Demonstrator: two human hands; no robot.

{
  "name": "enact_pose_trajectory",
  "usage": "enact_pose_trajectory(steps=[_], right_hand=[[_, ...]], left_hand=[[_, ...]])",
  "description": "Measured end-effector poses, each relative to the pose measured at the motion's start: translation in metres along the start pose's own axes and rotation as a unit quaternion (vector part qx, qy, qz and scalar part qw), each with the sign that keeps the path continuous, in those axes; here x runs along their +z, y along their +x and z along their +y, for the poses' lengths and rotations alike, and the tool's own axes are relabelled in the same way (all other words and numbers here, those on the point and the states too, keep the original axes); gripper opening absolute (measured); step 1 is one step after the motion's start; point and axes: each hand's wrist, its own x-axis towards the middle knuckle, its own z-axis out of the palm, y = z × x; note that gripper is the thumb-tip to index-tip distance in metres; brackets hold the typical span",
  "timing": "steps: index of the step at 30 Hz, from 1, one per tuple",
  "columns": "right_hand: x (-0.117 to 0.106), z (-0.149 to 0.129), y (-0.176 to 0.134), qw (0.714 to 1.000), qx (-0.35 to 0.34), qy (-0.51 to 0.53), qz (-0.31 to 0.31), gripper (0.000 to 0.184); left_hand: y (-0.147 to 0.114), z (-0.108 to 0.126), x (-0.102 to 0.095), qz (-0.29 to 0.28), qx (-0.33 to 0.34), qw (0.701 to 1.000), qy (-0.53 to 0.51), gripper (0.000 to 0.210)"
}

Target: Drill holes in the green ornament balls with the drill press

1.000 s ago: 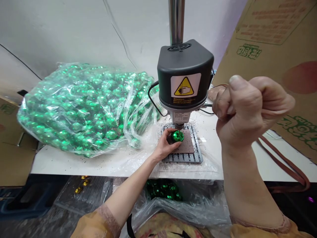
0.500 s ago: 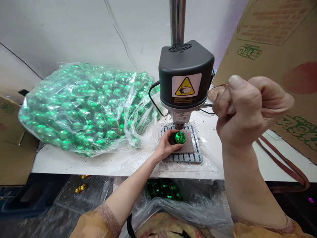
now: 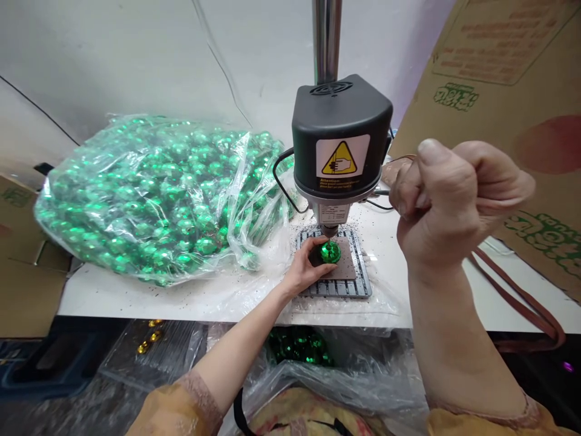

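A shiny green faceted ball (image 3: 330,252) rests on the drill press base, right under the bit. My left hand (image 3: 306,265) grips it from the left between thumb and fingers. Above stands the black-topped drill press (image 3: 341,139), its chuck (image 3: 330,231) low and the bit touching or entering the ball's top. My right hand (image 3: 454,188) is closed at the right of the machine, wrapped round the feed lever (image 3: 380,192), whose far end the fingers hide. Dark shavings lie over the slotted base plate (image 3: 363,284).
A large clear bag (image 3: 158,200) of green faceted balls fills the table's left side. Cardboard boxes (image 3: 499,109) stand right and left. Below the table edge, more green balls (image 3: 299,346) lie in plastic, with a few gold ones (image 3: 143,347) further left. A brown strap (image 3: 521,303) hangs at right.
Hardly anything differs. My right hand has shifted very slightly left, and the view has moved a little. The left hand keeps the ball in the same place.
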Motion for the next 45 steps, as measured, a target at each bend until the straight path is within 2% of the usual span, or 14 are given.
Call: enact_pose_trajectory(steps=[6,12,17,22,26,32,45], right_hand=[[0.000,-0.001,-0.001,1.000,0.000,-0.016,0.002,0.048],[0.000,0.000,0.000,1.000,-0.004,-0.020,0.003,0.049],[0.000,-0.002,-0.006,0.999,-0.010,-0.028,0.013,0.048],[0.001,-0.003,-0.017,0.998,-0.052,-0.021,0.003,0.049],[0.000,0.000,-0.021,0.997,-0.074,-0.025,0.019,0.047],[-0.004,0.003,-0.027,0.997,-0.069,-0.036,0.030,0.047],[-0.023,0.016,-0.039,0.994,-0.101,-0.020,-0.020,0.053]], left_hand=[[-0.002,0.002,-0.001,-0.012,0.000,1.000,0.027,0.059],[-0.001,0.005,0.001,-0.002,0.014,0.998,0.063,0.058],[-0.001,0.005,0.004,0.011,0.006,0.999,0.039,0.059],[-0.001,0.005,0.005,0.018,0.010,1.000,0.023,0.059],[-0.001,0.005,0.005,0.021,0.017,0.999,0.026,0.059],[-0.001,0.002,0.005,0.023,0.006,0.999,0.021,0.060],[-0.001,0.004,0.005,0.026,0.007,0.999,0.035,0.058]])
